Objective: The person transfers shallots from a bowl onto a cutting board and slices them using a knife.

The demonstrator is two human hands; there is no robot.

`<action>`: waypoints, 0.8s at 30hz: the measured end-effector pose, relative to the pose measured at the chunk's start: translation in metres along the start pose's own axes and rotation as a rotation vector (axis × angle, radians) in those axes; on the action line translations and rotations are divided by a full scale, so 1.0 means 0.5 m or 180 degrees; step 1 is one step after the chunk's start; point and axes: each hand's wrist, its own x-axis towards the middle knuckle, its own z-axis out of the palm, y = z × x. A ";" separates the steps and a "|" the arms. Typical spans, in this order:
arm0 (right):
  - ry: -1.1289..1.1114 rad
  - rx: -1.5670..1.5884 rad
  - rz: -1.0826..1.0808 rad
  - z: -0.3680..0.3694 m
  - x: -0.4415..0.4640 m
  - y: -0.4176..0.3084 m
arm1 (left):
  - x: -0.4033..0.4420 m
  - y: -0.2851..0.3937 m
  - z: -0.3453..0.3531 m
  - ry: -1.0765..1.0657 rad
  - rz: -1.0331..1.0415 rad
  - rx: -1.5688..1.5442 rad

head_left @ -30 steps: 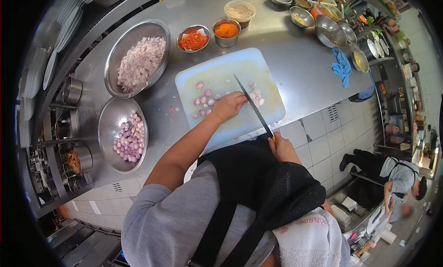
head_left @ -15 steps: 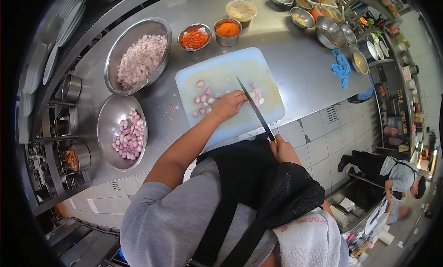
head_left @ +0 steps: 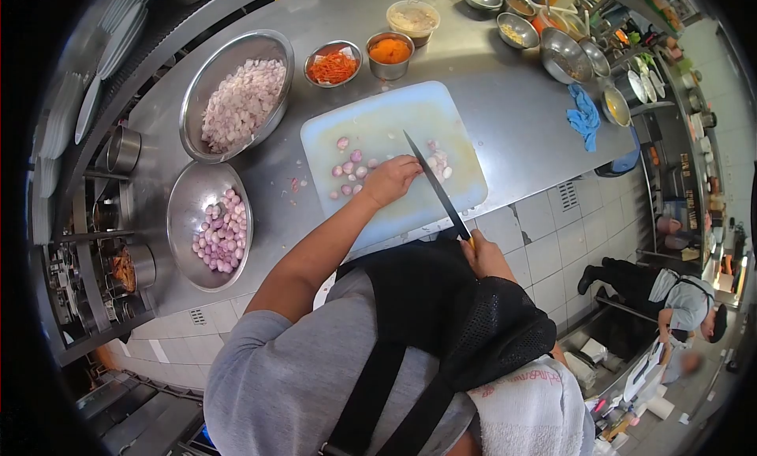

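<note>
My right hand [head_left: 486, 256] is wrapped round the yellowish handle of a long knife [head_left: 441, 192]. Its blade slants across the white cutting board [head_left: 394, 109], tip pointing away from me. Beside the blade, my left hand [head_left: 392, 180] has its fingers bent together on the board; what they hold is hidden beneath them. Several whole peeled shallots [head_left: 348, 169] lie left of that hand. Cut shallot pieces [head_left: 438, 162] are on the blade's right side.
Left of the board stand a steel bowl [head_left: 186, 117] of chopped shallots and another bowl [head_left: 175, 239] of whole ones. Behind are small containers of orange shreds [head_left: 334, 67] and orange paste [head_left: 389, 51]. A blue cloth [head_left: 583, 118] lies right. Another person [head_left: 686, 306] is at far right.
</note>
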 end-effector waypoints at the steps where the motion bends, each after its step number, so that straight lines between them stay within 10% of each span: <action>1: -0.0113 0.0011 0.0208 -0.008 -0.008 -0.004 | -0.001 -0.001 0.001 -0.0004 -0.0010 -0.0001; 24: 0.0055 0.0312 -0.0229 0.082 0.100 0.032 | 0.003 0.001 0.000 -0.0067 0.0102 0.0056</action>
